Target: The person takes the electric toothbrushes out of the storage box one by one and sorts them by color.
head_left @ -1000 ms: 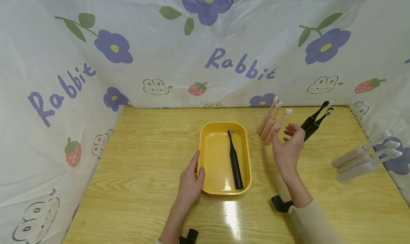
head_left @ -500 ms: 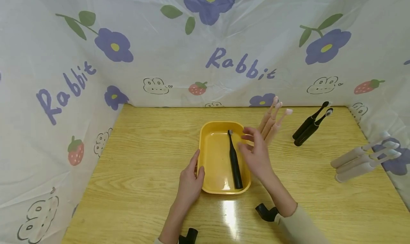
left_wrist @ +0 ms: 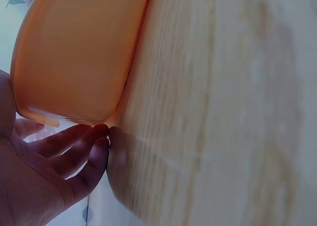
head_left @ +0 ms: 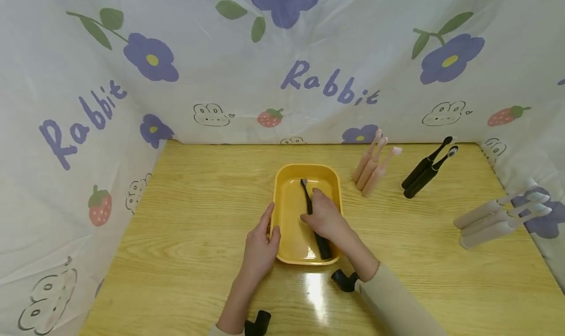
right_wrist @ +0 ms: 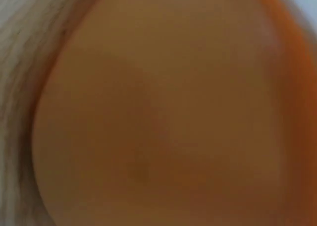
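Note:
A yellow tray [head_left: 289, 213] stands on the wooden table, with a black electric toothbrush [head_left: 324, 249] lying slantwise inside. My left hand [head_left: 259, 247] holds the tray's left side, thumb at the rim. In the left wrist view, its curled fingers [left_wrist: 79, 159] touch the tray wall. Reaching over the right rim, my right hand [head_left: 328, 220] grips the toothbrush around its middle and covers that part. The brush head and handle end stay visible. The tray's blurred wall [right_wrist: 163, 112] fills most of the right wrist view, where the hand does not show.
Right of the tray stand several pink electric toothbrushes [head_left: 370, 169]. Beyond them are two black electric toothbrushes [head_left: 423, 176], then several white electric toothbrushes [head_left: 485, 223] at the far right. A printed cloth [head_left: 238, 71] hangs behind and beside the wooden table [head_left: 198, 203].
My right hand has moved left from beside the standing black toothbrushes into the tray and taken hold of the toothbrush, whose head has swung left. The left hand stays on the tray.

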`<state>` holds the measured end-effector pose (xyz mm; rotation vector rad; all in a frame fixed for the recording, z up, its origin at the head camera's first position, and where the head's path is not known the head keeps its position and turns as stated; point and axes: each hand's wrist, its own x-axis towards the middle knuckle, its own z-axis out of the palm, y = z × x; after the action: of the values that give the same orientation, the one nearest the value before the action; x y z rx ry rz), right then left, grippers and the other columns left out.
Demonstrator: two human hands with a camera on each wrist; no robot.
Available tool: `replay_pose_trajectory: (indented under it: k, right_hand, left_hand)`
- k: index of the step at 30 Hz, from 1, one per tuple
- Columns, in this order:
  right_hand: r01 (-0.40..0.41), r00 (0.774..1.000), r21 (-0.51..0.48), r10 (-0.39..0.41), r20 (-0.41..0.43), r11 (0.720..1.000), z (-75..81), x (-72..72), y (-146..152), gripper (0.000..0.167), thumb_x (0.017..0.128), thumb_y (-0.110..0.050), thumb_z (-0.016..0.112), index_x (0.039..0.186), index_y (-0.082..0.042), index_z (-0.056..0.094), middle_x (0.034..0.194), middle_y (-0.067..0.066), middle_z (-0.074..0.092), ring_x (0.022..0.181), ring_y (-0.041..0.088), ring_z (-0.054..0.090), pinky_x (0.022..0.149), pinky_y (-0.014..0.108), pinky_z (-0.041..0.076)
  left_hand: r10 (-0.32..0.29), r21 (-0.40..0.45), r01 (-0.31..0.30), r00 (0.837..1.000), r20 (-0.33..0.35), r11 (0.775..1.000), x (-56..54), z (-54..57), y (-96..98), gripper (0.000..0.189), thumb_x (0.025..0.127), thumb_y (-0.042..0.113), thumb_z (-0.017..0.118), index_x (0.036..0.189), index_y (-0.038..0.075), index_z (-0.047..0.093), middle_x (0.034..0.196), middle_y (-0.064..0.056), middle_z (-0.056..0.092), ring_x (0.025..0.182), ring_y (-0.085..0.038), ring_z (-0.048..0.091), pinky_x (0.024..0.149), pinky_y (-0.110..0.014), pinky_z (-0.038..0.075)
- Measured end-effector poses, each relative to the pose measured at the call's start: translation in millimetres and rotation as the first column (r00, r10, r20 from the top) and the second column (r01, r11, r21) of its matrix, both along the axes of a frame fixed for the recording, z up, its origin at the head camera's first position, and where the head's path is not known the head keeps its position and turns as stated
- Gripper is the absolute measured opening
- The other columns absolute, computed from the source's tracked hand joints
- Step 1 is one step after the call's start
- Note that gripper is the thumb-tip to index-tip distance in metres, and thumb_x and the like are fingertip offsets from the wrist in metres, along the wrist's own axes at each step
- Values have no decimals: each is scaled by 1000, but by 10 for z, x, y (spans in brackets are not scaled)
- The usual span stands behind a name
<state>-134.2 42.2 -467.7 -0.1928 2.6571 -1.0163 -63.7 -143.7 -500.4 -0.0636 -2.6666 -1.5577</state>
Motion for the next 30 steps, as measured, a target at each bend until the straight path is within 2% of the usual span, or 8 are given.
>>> replay_pose_trajectory:
  k: [3, 6, 10, 17, 22, 26, 30]
  right_hand:
    - [-29, 999, 88, 28, 18, 996, -28, -14, -85, 70, 90, -19, 78, 145, 10, 45, 136, 28, 57, 122, 42, 57, 100, 52, 47]
    - [-84, 996, 156, 80, 34, 984, -44, -6, -159, 54, 89, -20, 79, 132, 5, 58, 119, 19, 65, 103, 35, 63, 89, 48, 52]
    - [-132, 991, 175, 124, 53, 976, -50, -4, -217, 38, 87, -18, 80, 116, 1, 64, 98, 11, 64, 82, 26, 59, 74, 43, 52]
    - [-117, 988, 61, 110, 106, 991, -53, -43, -214, 37, 87, -16, 80, 117, -1, 64, 97, 8, 65, 84, 24, 59, 74, 39, 51]
    - [-120, 985, -45, 125, 123, 992, -64, -65, -173, 37, 87, -12, 80, 118, 1, 64, 96, 8, 66, 86, 22, 61, 76, 37, 52]
    - [-121, 983, -143, 139, 122, 982, -54, -63, -114, 38, 87, -9, 79, 121, 2, 64, 99, 9, 67, 88, 22, 61, 77, 35, 53]
    - [-106, 978, -277, 151, 145, 955, -18, -39, -44, 40, 90, -6, 76, 126, 1, 62, 104, 11, 64, 83, 21, 62, 67, 35, 56]
  left_hand:
    - [-2, -9, 2, 1000, -9, 1000, 0, -11, 3, 59, 102, 6, 58, 158, 10, 41, 132, -24, 64, 71, -17, 62, 55, -26, 50]
    - [-1, -9, 1, 1000, -10, 1000, -1, -23, 8, 59, 102, 7, 58, 158, 11, 41, 132, -23, 64, 79, -19, 65, 57, -26, 51]
    - [-1, -3, 1, 1000, -3, 1000, 2, -22, 13, 60, 101, 7, 58, 158, 12, 41, 128, -22, 66, 75, -18, 64, 57, -27, 52]
    - [1, 6, -1, 1000, 5, 1000, 16, 5, 11, 60, 101, 7, 57, 158, 11, 41, 129, -23, 66, 83, -21, 67, 60, -27, 53]
    - [2, -5, -2, 1000, 1, 1000, 18, 8, 10, 60, 101, 7, 58, 158, 11, 41, 131, -22, 65, 86, -23, 68, 62, -28, 53]
    - [3, -14, -3, 1000, -1, 1000, 18, 5, 10, 59, 101, 8, 58, 158, 11, 41, 129, -21, 66, 93, -25, 68, 67, -30, 54]
    - [1, -10, -1, 1000, 7, 1000, 17, 6, 9, 59, 102, 8, 58, 158, 12, 41, 128, -22, 66, 97, -27, 68, 67, -31, 54]
